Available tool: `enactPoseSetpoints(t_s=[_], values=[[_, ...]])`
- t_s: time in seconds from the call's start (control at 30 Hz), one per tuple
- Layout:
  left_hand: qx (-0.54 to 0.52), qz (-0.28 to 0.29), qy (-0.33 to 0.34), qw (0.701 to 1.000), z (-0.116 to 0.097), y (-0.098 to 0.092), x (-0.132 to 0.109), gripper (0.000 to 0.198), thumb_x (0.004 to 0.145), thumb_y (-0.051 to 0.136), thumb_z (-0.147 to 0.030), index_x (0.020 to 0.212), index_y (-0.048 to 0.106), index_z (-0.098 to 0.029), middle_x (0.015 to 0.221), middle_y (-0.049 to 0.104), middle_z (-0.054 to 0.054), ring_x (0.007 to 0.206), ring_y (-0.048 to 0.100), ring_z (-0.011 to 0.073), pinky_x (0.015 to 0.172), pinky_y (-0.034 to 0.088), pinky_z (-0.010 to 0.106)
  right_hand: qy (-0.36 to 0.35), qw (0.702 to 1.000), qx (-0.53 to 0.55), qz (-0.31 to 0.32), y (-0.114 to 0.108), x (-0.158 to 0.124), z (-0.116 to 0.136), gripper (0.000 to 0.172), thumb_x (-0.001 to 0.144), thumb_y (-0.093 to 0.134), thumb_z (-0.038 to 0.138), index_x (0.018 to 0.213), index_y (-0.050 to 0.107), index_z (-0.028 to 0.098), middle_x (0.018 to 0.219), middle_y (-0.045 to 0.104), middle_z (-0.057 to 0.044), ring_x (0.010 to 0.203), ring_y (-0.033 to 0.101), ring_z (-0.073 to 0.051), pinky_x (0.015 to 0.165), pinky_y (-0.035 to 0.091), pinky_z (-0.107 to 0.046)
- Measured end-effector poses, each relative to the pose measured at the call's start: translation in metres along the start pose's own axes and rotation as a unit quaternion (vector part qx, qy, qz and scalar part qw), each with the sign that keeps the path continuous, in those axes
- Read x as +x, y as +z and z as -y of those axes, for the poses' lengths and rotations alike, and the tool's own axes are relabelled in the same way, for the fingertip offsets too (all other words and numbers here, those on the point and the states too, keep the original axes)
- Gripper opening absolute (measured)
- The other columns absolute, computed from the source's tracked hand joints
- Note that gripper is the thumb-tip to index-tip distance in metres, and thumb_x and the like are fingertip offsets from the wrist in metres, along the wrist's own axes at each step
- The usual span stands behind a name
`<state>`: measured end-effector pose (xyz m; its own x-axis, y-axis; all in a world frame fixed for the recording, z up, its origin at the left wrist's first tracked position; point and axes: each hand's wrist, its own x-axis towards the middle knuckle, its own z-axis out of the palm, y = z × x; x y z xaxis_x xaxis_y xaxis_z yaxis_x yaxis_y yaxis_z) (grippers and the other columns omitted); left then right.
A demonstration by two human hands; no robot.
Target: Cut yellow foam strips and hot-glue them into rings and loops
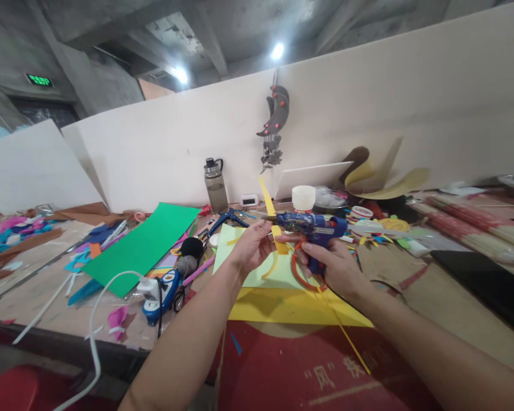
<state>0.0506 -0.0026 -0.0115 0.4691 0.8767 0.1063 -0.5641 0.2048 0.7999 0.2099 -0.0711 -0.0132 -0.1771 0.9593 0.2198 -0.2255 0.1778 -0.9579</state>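
Observation:
My right hand (332, 268) is closed around the grip of a blue hot glue gun (312, 225), whose nozzle points left. My left hand (252, 245) pinches a yellow paper strip (269, 208) that stands up just in front of the nozzle, with a loop of it curling below. Both hands hover above a pale green sheet (248, 268) and a yellow sheet (282, 305) lying on the table. An orange-red ring (298, 277) hangs under my right hand.
A green paper sheet (143, 245) lies to the left, near a second glue gun (160, 291) with a white cord. A water bottle (215, 185), a white cup (303, 198), tape rolls (362, 214), paper scraps and stick bundles (475, 228) crowd the table by a white partition wall (368, 125).

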Motion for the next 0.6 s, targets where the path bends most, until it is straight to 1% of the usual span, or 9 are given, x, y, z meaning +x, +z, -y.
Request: enactPoseSetpoints(t_s=[0.07, 0.13, 0.23, 0.33, 0.43, 0.53, 0.6], values=[[-0.010, -0.031, 0.006, 0.999, 0.0010, -0.0019, 0.0018, 0.012, 0.073, 0.067, -0.018, 0.080, 0.063, -0.010, 0.071, 0.064, 0.004, 0.057, 0.059, 0.0081, 0.061, 0.049, 0.019, 0.006, 1.000, -0.003, -0.002, 0.0015, -0.0002, -0.0014, 0.023, 0.074, 0.062, 0.039, 0.066, 0.054, 0.019, 0.054, 0.052, 0.003, 0.043, 0.049, -0.010, 0.044, 0.035, -0.024], [-0.022, -0.049, 0.005, 0.999, 0.0016, -0.0037, 0.0038, 0.010, 0.074, 0.066, -0.018, 0.081, 0.064, -0.010, 0.069, 0.064, 0.003, 0.053, 0.057, 0.0072, 0.059, 0.048, 0.019, 0.005, 1.000, -0.007, -0.008, 0.0026, -0.0006, -0.0018, 0.024, 0.073, 0.063, 0.040, 0.067, 0.055, 0.018, 0.053, 0.051, 0.002, 0.042, 0.049, -0.011, 0.044, 0.035, -0.024], [-0.043, -0.046, 0.011, 0.998, 0.0020, -0.0049, 0.0066, 0.012, 0.075, 0.063, -0.015, 0.087, 0.065, -0.012, 0.072, 0.066, 0.002, 0.053, 0.057, 0.0068, 0.059, 0.047, 0.019, -0.006, 1.000, -0.025, -0.007, 0.0022, -0.0011, -0.0026, 0.026, 0.074, 0.061, 0.040, 0.064, 0.055, 0.017, 0.053, 0.052, 0.001, 0.043, 0.048, -0.011, 0.045, 0.036, -0.025], [-0.053, -0.040, 0.024, 0.998, 0.0016, -0.0031, 0.0087, 0.017, 0.077, 0.060, -0.013, 0.094, 0.065, -0.013, 0.080, 0.068, 0.004, 0.063, 0.062, 0.0100, 0.063, 0.049, 0.021, -0.017, 0.998, -0.058, 0.001, -0.0002, -0.0012, -0.0041, 0.030, 0.076, 0.059, 0.041, 0.060, 0.054, 0.017, 0.052, 0.052, 0.000, 0.045, 0.048, -0.010, 0.049, 0.036, -0.025], [-0.050, -0.060, 0.028, 0.997, 0.0012, -0.0010, 0.0099, 0.021, 0.078, 0.059, -0.012, 0.098, 0.065, -0.013, 0.083, 0.069, 0.005, 0.070, 0.064, 0.0126, 0.068, 0.051, 0.023, -0.013, 0.996, -0.083, 0.003, -0.0021, -0.0011, -0.0057, 0.034, 0.077, 0.058, 0.043, 0.056, 0.055, 0.016, 0.052, 0.053, -0.001, 0.047, 0.047, -0.011, 0.050, 0.037, -0.025], [-0.057, -0.082, 0.026, 0.995, 0.0015, -0.0023, 0.0099, 0.022, 0.078, 0.057, -0.009, 0.098, 0.064, -0.013, 0.081, 0.069, 0.004, 0.068, 0.064, 0.0114, 0.066, 0.052, 0.022, -0.013, 0.996, -0.090, 0.008, -0.0023, -0.0013, -0.0057, 0.036, 0.077, 0.057, 0.044, 0.054, 0.055, 0.017, 0.051, 0.052, 0.000, 0.048, 0.046, -0.011, 0.049, 0.036, -0.025], [-0.066, -0.094, 0.024, 0.993, 0.0014, -0.0045, 0.0090, 0.018, 0.079, 0.056, -0.010, 0.095, 0.064, -0.013, 0.079, 0.069, 0.003, 0.066, 0.063, 0.0099, 0.063, 0.051, 0.020, -0.012, 0.996, -0.086, 0.007, -0.0016, -0.0016, -0.0042, 0.034, 0.077, 0.057, 0.044, 0.056, 0.056, 0.017, 0.051, 0.052, 0.000, 0.047, 0.046, -0.011, 0.049, 0.036, -0.025]])
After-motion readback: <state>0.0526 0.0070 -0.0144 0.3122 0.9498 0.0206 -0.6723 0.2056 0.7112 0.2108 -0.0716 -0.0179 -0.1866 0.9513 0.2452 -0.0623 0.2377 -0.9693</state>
